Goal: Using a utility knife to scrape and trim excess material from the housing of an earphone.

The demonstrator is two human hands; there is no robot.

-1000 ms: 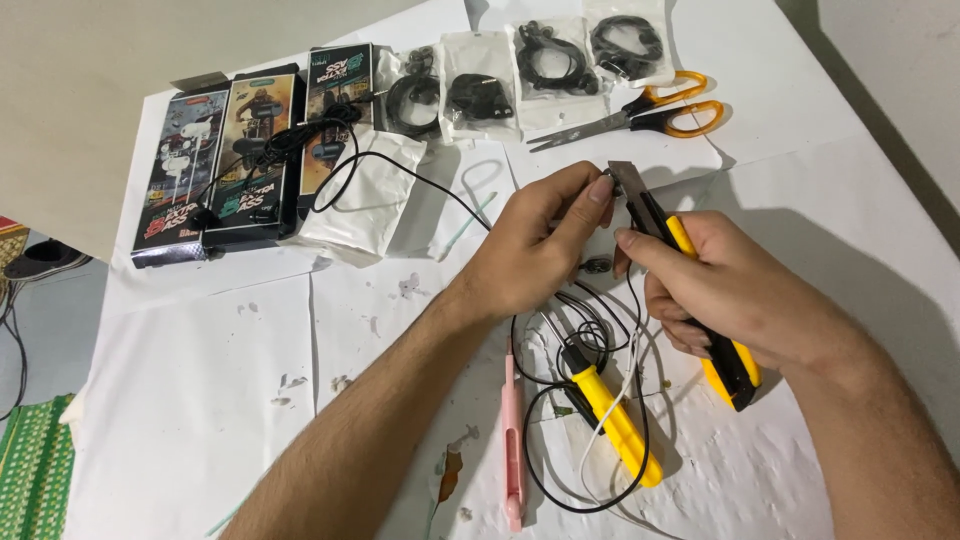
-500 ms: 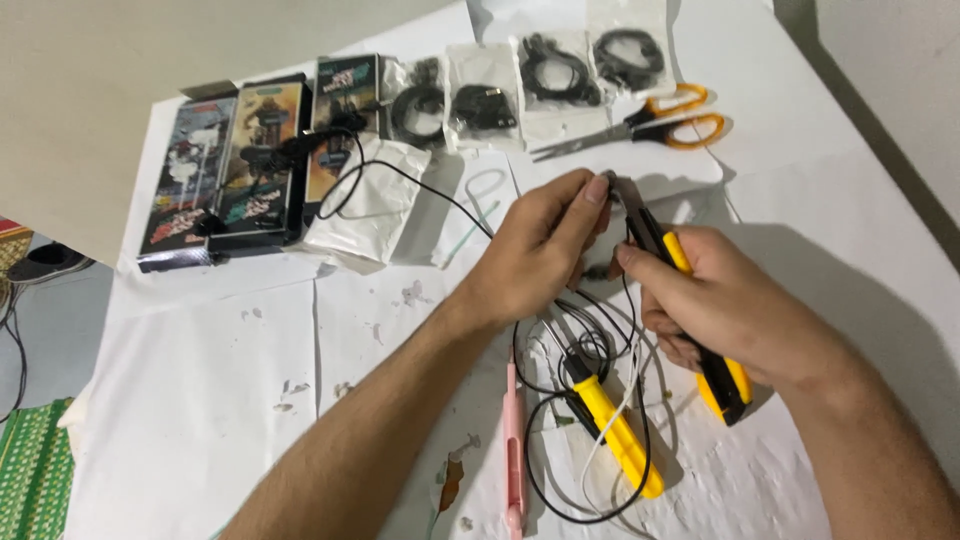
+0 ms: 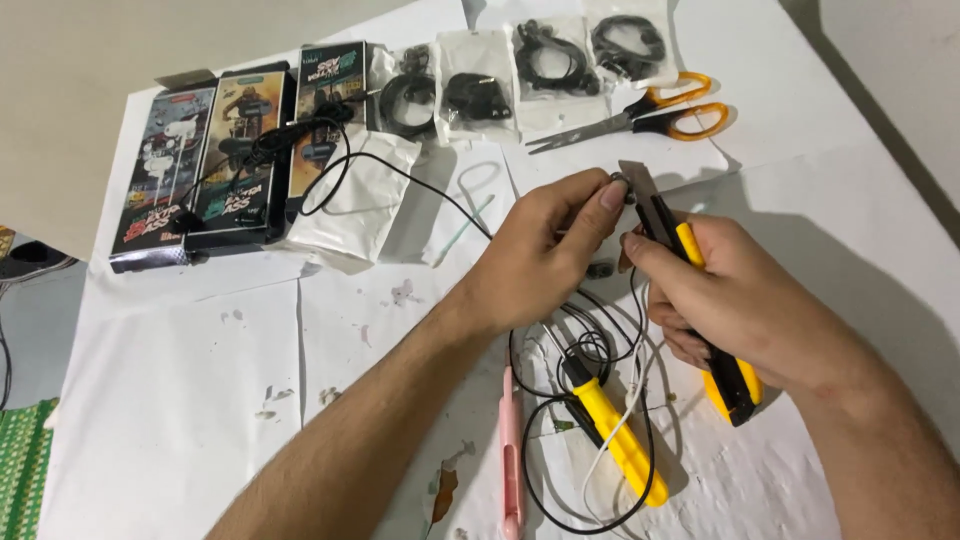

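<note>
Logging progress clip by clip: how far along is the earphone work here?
Done: one earphone cable lies unpacked. In hand: left hand pinches a small earpiece while right hand sets the yellow utility knife against it. Left: several bagged earphones lie unopened.

Three dark printed boxes (image 3: 240, 150) lie side by side at the counter's far left; four clear pouches (image 3: 520, 70) line the far edge.

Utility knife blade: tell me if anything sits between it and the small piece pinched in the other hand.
Nothing visible does. The utility knife in the right hand has its blade tip right beside the small dark piece pinched in the left hand. Loose black cable lies below on the table.
</note>
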